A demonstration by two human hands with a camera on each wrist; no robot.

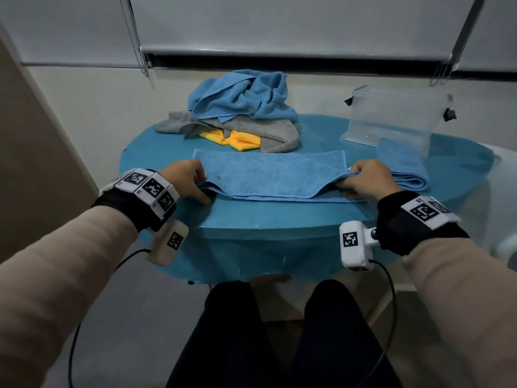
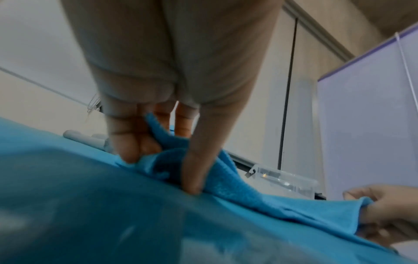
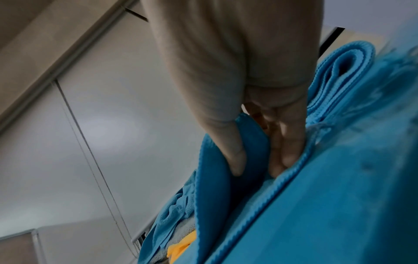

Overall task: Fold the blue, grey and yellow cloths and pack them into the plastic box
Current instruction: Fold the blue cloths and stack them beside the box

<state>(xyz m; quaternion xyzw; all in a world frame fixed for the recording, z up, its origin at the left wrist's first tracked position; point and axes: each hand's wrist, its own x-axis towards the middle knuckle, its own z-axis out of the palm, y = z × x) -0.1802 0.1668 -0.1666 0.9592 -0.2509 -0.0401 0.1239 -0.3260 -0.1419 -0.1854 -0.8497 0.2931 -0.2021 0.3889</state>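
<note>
No readable text, brand, number or sign in any view. Only marks: black-and-white square code patterns, not letters, in the head view. Several sit on the white wrist band at left-centre of frame, one on the white camera block hanging below it. Two more on the white band at right-centre, one on the white camera block beside it, lower right of centre. Wrist views: no markings legible, both blurred.
</note>
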